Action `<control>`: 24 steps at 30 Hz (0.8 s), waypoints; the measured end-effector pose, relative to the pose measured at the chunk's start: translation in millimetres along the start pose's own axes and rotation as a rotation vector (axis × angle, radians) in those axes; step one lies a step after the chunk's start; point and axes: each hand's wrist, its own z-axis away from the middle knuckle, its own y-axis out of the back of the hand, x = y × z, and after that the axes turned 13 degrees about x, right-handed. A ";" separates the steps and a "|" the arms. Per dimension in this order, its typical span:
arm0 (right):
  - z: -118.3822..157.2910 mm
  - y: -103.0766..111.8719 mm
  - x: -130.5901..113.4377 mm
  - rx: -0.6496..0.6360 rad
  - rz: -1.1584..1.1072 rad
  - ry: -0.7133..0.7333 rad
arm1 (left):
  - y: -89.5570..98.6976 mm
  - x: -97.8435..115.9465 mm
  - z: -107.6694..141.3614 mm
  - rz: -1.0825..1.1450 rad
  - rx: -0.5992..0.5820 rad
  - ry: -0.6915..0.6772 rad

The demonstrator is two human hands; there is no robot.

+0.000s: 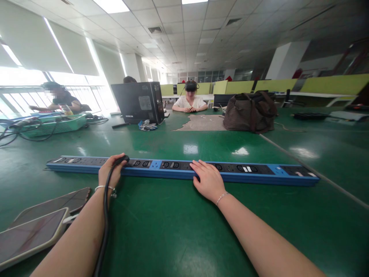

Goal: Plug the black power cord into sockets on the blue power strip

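A long blue power strip [173, 175] with black sockets lies across the green table. My left hand [111, 171] is closed round the black plug [124, 159] of a cable, at the strip's sockets left of the middle. The black cable [106, 215] hangs from the plug over my left wrist and down along my forearm. Whether the plug sits fully in a socket cannot be made out. My right hand [208, 179] rests with spread fingers on the strip, right of its middle, and holds nothing.
Two phones [31, 234] lie at the lower left. Further back are a green basket [54, 126] with cables, a black computer case [138, 103], gloves [147, 125] and a brown bag [245, 115]. A person [190, 100] sits opposite, another [59, 99] at the left.
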 end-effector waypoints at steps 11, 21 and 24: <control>-0.1 0.3 -0.4 -0.018 -0.002 -0.005 | 3.8 1.0 1.2 -0.029 -0.007 -0.049; -0.5 2.5 -1.2 -0.026 -0.003 -0.007 | 3.7 -1.4 1.1 -0.123 -0.077 -0.031; -0.6 2.6 -1.1 -0.025 -0.001 -0.006 | 3.9 -0.9 3.8 -0.126 -0.072 -0.036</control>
